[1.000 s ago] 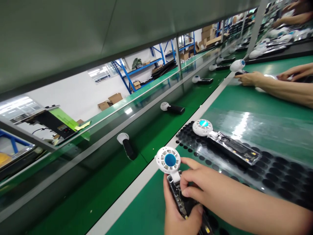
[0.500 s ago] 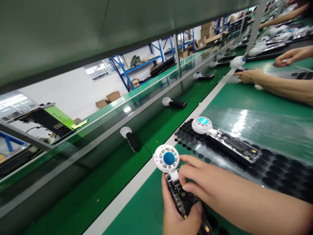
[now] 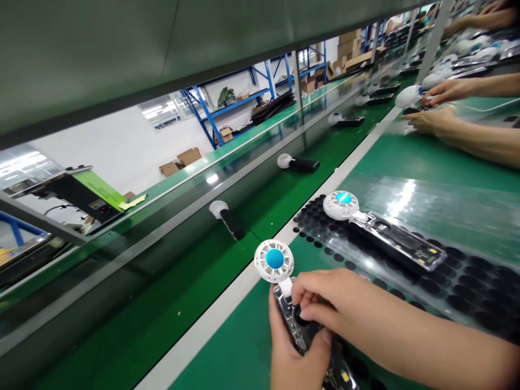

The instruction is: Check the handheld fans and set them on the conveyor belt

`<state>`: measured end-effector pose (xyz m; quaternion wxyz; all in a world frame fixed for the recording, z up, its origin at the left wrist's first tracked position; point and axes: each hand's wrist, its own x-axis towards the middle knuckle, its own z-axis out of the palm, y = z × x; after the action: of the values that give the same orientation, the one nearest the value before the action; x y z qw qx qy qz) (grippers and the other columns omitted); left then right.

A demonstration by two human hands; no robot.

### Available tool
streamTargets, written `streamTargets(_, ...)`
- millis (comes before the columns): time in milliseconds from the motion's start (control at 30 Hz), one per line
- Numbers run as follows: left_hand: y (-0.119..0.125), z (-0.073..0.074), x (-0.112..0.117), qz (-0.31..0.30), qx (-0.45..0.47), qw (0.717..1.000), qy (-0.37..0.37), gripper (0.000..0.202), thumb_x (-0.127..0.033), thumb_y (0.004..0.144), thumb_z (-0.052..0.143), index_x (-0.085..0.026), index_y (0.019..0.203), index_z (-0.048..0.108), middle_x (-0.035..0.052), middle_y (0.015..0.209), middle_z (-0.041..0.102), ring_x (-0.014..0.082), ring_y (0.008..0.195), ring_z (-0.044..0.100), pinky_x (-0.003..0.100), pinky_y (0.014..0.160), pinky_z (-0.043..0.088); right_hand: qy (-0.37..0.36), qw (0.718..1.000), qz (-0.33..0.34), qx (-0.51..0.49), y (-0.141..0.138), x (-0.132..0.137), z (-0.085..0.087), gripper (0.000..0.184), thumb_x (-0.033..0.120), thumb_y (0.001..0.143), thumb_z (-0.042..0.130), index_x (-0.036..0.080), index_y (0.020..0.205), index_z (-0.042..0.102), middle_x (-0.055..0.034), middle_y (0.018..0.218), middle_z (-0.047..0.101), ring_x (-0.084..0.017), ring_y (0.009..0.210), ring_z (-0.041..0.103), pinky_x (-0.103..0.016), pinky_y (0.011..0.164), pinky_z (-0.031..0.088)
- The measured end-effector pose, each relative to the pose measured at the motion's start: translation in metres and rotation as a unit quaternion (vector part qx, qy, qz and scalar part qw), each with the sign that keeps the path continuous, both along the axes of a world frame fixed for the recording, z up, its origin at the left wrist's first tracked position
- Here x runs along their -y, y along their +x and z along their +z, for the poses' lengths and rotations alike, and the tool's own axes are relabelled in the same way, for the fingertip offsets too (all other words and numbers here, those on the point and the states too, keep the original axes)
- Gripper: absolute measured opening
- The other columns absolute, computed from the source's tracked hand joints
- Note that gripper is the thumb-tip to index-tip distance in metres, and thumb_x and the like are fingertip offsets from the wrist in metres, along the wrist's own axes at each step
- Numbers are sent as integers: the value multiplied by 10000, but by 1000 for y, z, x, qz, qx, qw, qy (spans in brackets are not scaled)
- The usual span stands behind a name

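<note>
Seemingly for steadiness, the left hand [image 3: 296, 368] clamps the fan [image 3: 290, 317] at lower centre, circuitry [image 3: 344, 375] showing, beneath the right hand [image 3: 327, 298], whose bunched fingers' grip is unclear.

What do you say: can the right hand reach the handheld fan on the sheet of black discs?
Probably yes: nothing visible blocks the way from the right hand to that nearby handheld fan. That hand is busy with a second fan, gripped by the left hand, so likely must leave it first.
</note>
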<state>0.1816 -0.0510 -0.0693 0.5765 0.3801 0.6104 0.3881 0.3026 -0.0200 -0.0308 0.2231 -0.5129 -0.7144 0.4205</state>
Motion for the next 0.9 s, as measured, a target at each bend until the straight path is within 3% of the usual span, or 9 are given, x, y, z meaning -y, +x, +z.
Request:
streamTargets(233, -1, 3, 0, 0, -28, 1000, -9, 964, -337, 532, 598, -110, 1354, 149, 131, 1178, 567, 284, 1036, 560, 304, 785, 443, 0, 999, -15, -32, -1, 2, -8, 165, 66, 705, 489, 223, 678, 445, 82, 609, 520, -87, 567, 462, -162, 492, 314)
streamTargets(500, -2, -12, -1, 30, -22, 999, 11, 925, -342, 518, 603, -101, 1325, 219, 129, 1265, 492, 286, 1174, 444, 316, 940, 357, 9, 998, -16, -53, -5, 3, -10, 215, 67, 768, 481, 247, 781, 597, 53, 755, 603, -107, 701, 551, -185, 620, 396)
streamTargets(600, -3, -18, -1, 38, -1, 999, 19, 909, -333, 516, 609, -122, 1319, 239, 102, 1244, 513, 264, 1173, 452, 269, 935, 369, 17, 999, -14, -48, -5, 3, -9, 220, 48, 753, 504, 229, 679, 605, 56, 757, 599, -99, 704, 551, -179, 622, 393)
streamTargets(767, -3, -17, -1, 44, -13, 999, 11, 904, -341, 519, 607, -139, 1321, 243, 89, 1229, 527, 256, 1184, 441, 257, 933, 359, 24, 999, -18, -38, -5, 4, -9, 222, 39, 747, 502, 225, 665, 591, 56, 735, 591, -104, 693, 546, -192, 613, 396)
streamTargets(900, -2, -14, -1, 33, -14, 999, 4, 909, -366, 523, 608, -139, 1321, 236, 88, 1200, 550, 254, 1146, 478, 253, 885, 384, 91, 996, -8, 12, -6, 8, -9, 240, 7, 738, 494, 215, 650, 573, 45, 698, 568, -116, 692, 520, -210, 598, 394)
